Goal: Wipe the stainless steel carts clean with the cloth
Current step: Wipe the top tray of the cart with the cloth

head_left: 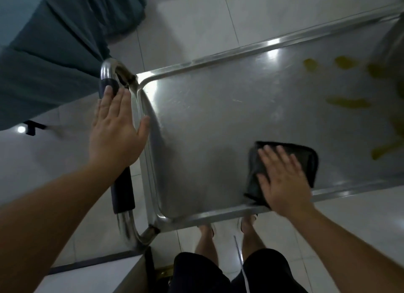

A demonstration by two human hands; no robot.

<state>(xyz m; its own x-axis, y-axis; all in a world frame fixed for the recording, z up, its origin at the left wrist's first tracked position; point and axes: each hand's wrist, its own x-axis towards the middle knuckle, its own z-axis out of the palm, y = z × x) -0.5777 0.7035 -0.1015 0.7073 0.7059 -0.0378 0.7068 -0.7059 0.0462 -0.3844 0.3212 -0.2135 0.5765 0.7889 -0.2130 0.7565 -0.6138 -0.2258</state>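
Note:
A stainless steel cart point(207, 122) fills the middle of the view, its flat top shelf ringed by a raised rim. Several yellowish smears point(347, 102) mark the shelf's right part. A folded black cloth point(306, 159) lies on the shelf near its front edge. My right hand point(282, 179) presses flat on the cloth with straight fingers. My left hand point(115, 126) is held flat over the cart's black-padded handle point(121, 192) at the left end, fingers straight, thumb by the rim; whether it touches the handle cannot be told.
A teal fabric-covered piece of furniture point(43, 52) stands close to the cart's handle at the upper left. Pale floor tiles point(196, 19) surround the cart. My legs and feet point(227, 231) stand at the front edge. A white surface point(87, 277) sits at the lower left.

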